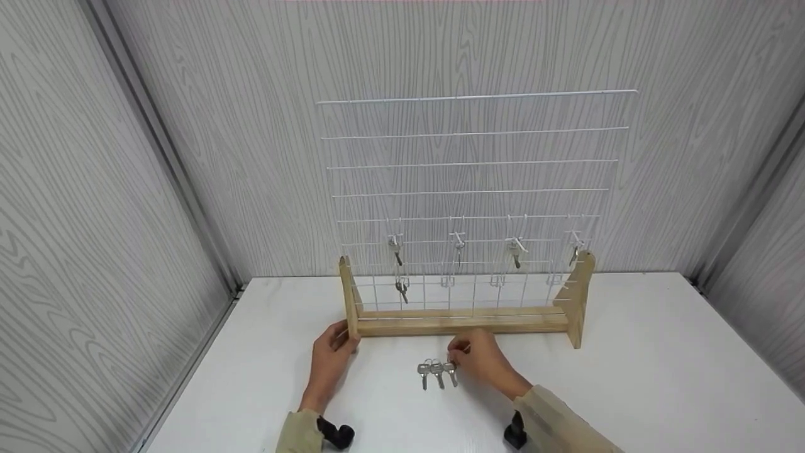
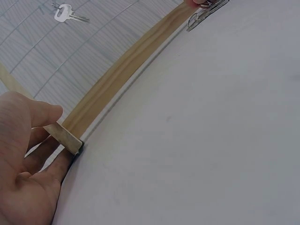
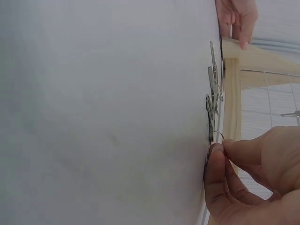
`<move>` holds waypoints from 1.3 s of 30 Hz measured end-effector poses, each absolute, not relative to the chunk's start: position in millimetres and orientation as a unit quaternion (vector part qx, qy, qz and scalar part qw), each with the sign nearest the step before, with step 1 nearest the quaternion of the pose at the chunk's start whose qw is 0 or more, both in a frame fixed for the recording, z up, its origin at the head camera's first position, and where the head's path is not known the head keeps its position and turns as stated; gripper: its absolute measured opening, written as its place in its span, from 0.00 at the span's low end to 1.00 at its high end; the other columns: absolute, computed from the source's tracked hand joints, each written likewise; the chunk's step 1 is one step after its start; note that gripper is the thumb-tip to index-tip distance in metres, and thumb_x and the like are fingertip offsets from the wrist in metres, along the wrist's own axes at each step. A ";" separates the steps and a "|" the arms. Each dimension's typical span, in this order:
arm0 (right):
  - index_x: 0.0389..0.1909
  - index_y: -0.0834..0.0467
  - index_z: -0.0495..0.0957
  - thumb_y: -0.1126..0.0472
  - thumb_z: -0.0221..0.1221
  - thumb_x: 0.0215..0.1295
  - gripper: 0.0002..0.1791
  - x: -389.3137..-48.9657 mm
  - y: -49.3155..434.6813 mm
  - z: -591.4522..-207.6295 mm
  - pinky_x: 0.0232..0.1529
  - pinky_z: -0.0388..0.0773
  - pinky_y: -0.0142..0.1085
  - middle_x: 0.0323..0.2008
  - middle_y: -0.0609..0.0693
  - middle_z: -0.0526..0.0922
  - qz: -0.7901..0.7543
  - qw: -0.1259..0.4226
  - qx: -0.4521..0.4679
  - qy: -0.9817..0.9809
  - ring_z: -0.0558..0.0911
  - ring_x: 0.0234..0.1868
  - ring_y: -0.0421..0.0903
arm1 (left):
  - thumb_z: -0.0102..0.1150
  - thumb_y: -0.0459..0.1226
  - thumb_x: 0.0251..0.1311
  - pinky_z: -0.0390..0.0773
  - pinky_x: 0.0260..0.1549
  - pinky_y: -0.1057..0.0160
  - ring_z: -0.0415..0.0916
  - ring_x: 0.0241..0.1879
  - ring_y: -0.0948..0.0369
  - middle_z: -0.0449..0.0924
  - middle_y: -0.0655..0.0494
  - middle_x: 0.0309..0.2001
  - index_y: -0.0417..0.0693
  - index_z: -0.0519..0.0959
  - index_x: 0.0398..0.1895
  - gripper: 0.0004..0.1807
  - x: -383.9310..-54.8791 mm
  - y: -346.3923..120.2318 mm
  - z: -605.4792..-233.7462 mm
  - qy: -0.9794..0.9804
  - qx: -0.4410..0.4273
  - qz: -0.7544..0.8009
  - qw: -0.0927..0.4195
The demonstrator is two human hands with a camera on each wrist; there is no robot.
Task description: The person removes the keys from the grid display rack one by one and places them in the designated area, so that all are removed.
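Note:
My left hand (image 1: 330, 357) grips the lower left end of a wooden stand (image 1: 462, 326), thumb on one face and fingers behind the side panel (image 2: 65, 137). At the stand's front, my right hand (image 1: 483, 358) pinches the small ring of the rightmost key (image 1: 451, 371) in a row of three. The middle key (image 1: 438, 371) and the left key (image 1: 424, 371) lie beside it on the white table. In the right wrist view, thumb and forefinger (image 3: 216, 157) meet at the ring (image 3: 219, 134). The palm of that hand is hidden in the head view.
A white wire grid (image 1: 468, 162) rises from the stand. Several keys hang on its upper hooks, among them one at the right (image 1: 574, 251); a further key (image 1: 402, 290) hangs lower left. Lower hooks (image 1: 497, 281) line the same grid. Patterned panels (image 1: 113, 220) enclose the white table (image 1: 648, 365).

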State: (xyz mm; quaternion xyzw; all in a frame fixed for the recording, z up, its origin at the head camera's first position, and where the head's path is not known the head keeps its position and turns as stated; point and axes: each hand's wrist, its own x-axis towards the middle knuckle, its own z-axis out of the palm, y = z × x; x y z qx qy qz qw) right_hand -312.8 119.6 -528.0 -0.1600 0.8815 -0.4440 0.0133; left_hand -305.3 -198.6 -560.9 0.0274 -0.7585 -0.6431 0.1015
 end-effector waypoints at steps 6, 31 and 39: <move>0.36 0.64 0.90 0.72 0.66 0.69 0.05 -316.2 120.4 -525.0 0.30 0.79 0.31 0.30 0.49 0.89 -0.435 0.021 -0.157 0.886 0.83 0.31 0.40 | 0.63 0.34 0.75 0.83 0.64 0.54 0.73 0.73 0.40 0.74 0.36 0.73 0.39 0.74 0.73 0.26 -308.5 -197.7 -561.6 -0.762 0.023 -0.638 0.113; 0.43 0.59 0.90 0.68 0.67 0.71 0.04 -310.3 110.8 -472.0 0.40 0.86 0.34 0.39 0.54 0.91 -0.457 -0.071 -0.211 0.861 0.87 0.38 0.44 | 0.62 0.36 0.76 0.82 0.66 0.52 0.73 0.73 0.41 0.74 0.37 0.73 0.39 0.74 0.73 0.26 -309.5 -199.0 -563.4 -0.767 0.040 -0.632 0.102; 0.48 0.59 0.89 0.65 0.66 0.74 0.07 -307.4 95.7 -461.9 0.46 0.88 0.37 0.42 0.52 0.91 -0.474 -0.097 -0.226 0.846 0.89 0.43 0.46 | 0.63 0.37 0.75 0.83 0.64 0.53 0.72 0.74 0.41 0.72 0.37 0.74 0.39 0.72 0.75 0.28 -306.8 -198.9 -562.2 -0.758 0.029 -0.644 0.099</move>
